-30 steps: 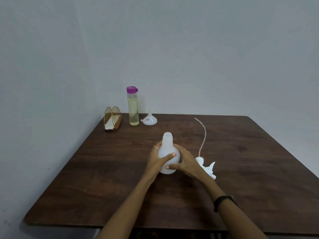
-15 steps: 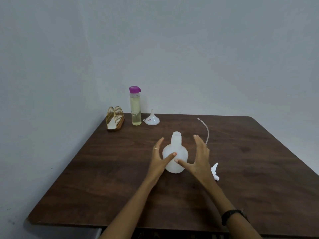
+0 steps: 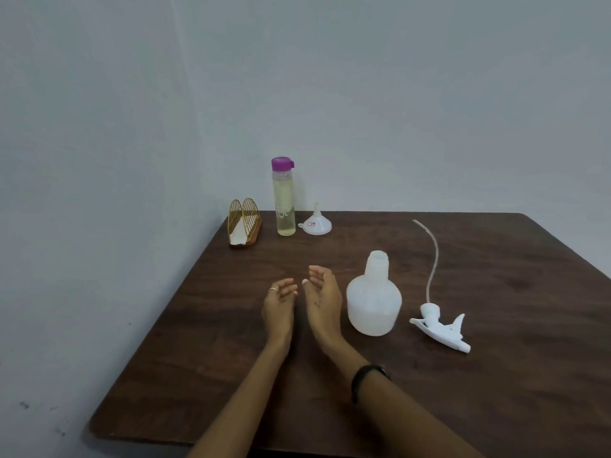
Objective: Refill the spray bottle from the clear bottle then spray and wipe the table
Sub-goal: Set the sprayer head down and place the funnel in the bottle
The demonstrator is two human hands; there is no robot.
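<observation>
The white spray bottle body (image 3: 374,299) stands upright and uncapped in the middle of the dark wooden table (image 3: 496,391). Its white trigger head (image 3: 441,328) lies on its side to the right, its long tube curving toward the back. At the back left stands the clear bottle (image 3: 284,198) with a purple cap and pale yellow liquid, and a small white funnel (image 3: 315,223) rests upside down beside it. My left hand (image 3: 279,304) and my right hand (image 3: 322,297) hover empty, fingers apart, just left of the spray bottle.
A gold wire napkin holder (image 3: 244,223) holding white paper sits at the table's back left corner, close to the grey wall (image 3: 363,94). The table's left and front edges are in view.
Both hands have let go of the spray bottle and moved off to its left. My view has shifted left, so the bottle now appears further right.
</observation>
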